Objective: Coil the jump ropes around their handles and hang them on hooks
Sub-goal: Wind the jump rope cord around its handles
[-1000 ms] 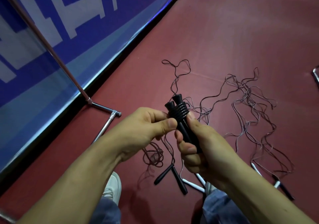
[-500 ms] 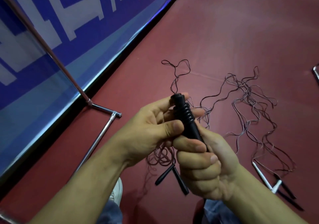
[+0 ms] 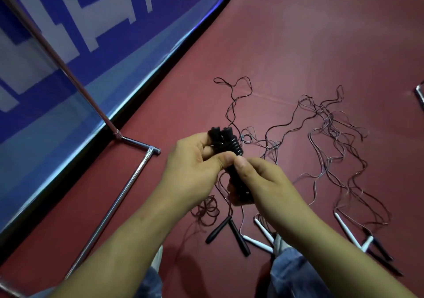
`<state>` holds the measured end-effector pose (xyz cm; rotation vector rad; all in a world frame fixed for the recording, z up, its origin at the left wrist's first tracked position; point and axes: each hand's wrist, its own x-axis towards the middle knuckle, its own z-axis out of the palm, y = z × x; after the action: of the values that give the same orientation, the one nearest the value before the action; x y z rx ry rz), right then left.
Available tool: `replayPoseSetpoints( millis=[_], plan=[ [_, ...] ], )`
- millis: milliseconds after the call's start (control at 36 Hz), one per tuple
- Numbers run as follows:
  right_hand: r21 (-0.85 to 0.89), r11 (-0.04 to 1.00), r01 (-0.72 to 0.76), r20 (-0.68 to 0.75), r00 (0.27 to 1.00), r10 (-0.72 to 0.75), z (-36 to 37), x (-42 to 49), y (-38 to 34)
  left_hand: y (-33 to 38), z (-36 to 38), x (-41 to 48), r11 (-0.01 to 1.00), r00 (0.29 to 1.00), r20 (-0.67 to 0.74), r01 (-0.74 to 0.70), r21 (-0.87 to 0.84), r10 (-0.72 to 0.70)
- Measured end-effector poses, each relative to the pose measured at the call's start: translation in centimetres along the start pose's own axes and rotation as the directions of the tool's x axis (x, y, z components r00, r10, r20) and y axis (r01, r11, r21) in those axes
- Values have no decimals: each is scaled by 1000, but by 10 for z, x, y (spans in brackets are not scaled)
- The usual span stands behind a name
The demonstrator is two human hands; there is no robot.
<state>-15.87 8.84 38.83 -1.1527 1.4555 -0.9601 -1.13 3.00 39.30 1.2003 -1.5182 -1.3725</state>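
Observation:
Two black jump-rope handles (image 3: pixel 226 142) are held side by side in front of me, with dark cord wound in tight turns around their upper part. My left hand (image 3: pixel 195 169) grips them near the top, thumb pressed against the coil. My right hand (image 3: pixel 259 178) grips their lower part, and its thumb meets the left thumb. Loose cord hangs down from the bundle to a small tangle (image 3: pixel 207 210) on the red floor. More thin ropes (image 3: pixel 330 141) lie spread on the floor to the right.
A chrome rack base and pole (image 3: pixel 128 185) stand at the left in front of a blue banner (image 3: pixel 68 45). Black handles (image 3: pixel 229 231) and white handles (image 3: pixel 261 235) lie on the floor near my knees, more at the right (image 3: pixel 358 235). My white shoe (image 3: pixel 157 258) is below.
My left hand has come round the top of the handles again, thumb back on the coil. The right hand has turned the bundle, and its thumb now sits on top.

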Motion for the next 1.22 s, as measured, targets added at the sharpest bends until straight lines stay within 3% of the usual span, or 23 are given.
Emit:
replayPoseSetpoints(
  millis=[139,306,417,472,528,639,694,722,778,833,889,972,1056,1222],
  plan=[
    [395,890,-226,129,973,190,4,-2,-10,5,-4,-2,983,990,144,37,-178,-11],
    [440,813,-381,230,923,308,-8,2,-20,14,-18,-1,984,959,279,15,-180,36],
    [498,659,-564,456,817,354,-16,-3,-25,14,-25,0,991,943,332,20,-134,26],
    [511,537,-671,647,712,273,-19,-2,-22,16,-24,-2,986,937,349,28,-165,32],
    [506,400,-764,805,585,99,-18,-1,-16,17,-20,-5,971,929,366,37,-234,53],
    [497,248,-832,862,506,-31,-14,1,-11,13,-9,-8,906,939,335,71,-418,81],
    [515,283,-809,840,542,20,-11,2,-15,10,-7,-7,898,962,268,76,-433,48],
    [527,366,-767,793,599,113,-9,2,-18,10,-6,-7,905,970,242,78,-418,28],
    [495,623,-606,557,771,308,-5,4,-20,10,-5,-6,939,983,182,74,-335,-12],
    [398,833,-384,271,917,293,1,6,-14,5,-4,-4,975,994,97,69,-210,-50],
    [315,917,-243,128,969,212,3,6,-8,-1,-3,-1,993,998,26,60,-97,-58],
    [262,949,-174,126,981,145,1,2,-6,0,1,-1,990,997,18,81,-111,-80],
    [369,910,-187,167,977,133,3,-1,-11,4,1,-2,960,991,97,112,-259,-89],
    [526,763,-376,305,921,244,-7,-3,-24,12,-10,0,948,966,257,84,-306,-3]
  ],
)
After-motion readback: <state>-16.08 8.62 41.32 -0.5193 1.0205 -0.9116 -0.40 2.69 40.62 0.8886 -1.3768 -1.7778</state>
